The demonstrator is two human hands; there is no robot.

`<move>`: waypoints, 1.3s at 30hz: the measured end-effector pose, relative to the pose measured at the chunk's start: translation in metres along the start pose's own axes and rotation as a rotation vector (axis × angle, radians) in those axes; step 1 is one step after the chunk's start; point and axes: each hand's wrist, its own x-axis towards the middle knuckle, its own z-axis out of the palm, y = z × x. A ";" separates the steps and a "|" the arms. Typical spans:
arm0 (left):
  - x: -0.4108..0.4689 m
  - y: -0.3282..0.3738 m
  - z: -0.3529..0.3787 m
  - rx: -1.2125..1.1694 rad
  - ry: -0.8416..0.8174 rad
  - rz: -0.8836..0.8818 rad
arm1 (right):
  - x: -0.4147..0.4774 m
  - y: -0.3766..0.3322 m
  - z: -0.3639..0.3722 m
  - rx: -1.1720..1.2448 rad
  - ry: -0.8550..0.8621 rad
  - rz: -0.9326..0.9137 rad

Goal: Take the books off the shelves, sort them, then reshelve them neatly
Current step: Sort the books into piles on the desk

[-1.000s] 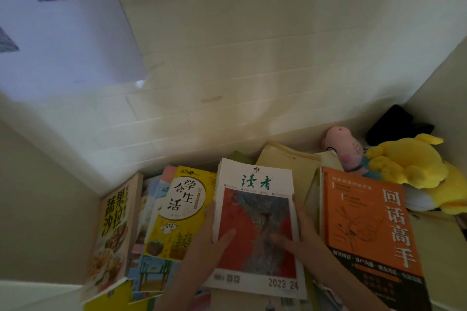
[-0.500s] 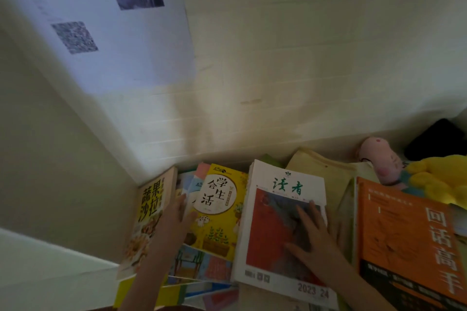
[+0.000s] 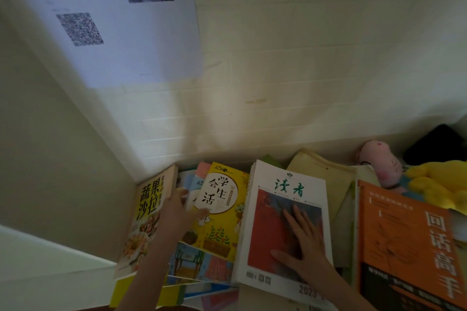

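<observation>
The yellow book [image 3: 222, 207] lies on a fanned pile of thin picture books [image 3: 199, 262] at the foot of the brick wall [image 3: 303, 70]. My left hand [image 3: 177, 212] pinches its left edge, thumb on the cover and fingers tucked behind. Just left of that hand, the salad cookbook [image 3: 146, 212] leans against the side wall. To the right of the yellow book, my right hand [image 3: 300, 240] rests flat with straight, spread fingers on the red cover of the magazine [image 3: 285, 192]. Farther right is the orange book [image 3: 404, 242]. Behind it sit a pink plush toy [image 3: 381, 161] and a yellow plush toy [image 3: 437, 182]. A printed sheet [image 3: 113, 20] hangs on the wall above.
</observation>
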 end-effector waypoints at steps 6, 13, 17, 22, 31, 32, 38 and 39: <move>0.007 -0.015 0.007 -0.075 0.002 0.045 | 0.001 0.005 0.004 -0.004 0.027 -0.025; -0.018 0.016 0.012 -0.275 -0.040 0.158 | 0.001 0.011 0.007 0.003 0.060 -0.051; -0.039 0.038 -0.014 -0.407 -0.001 0.227 | 0.000 0.010 0.001 0.044 0.031 -0.031; -0.072 0.071 -0.072 -0.547 0.156 0.354 | 0.000 -0.026 -0.018 0.433 0.021 0.002; -0.099 0.107 0.000 -0.676 -0.232 0.568 | -0.005 -0.085 -0.093 1.001 0.281 -0.153; -0.096 0.109 0.007 -0.667 -0.267 0.588 | -0.009 -0.079 -0.097 0.975 0.353 -0.153; -0.088 0.095 0.048 -0.439 -0.343 0.571 | -0.022 -0.033 -0.070 0.717 0.376 -0.081; -0.089 0.090 0.054 -0.409 -0.324 0.575 | -0.024 -0.028 -0.066 0.688 0.373 -0.080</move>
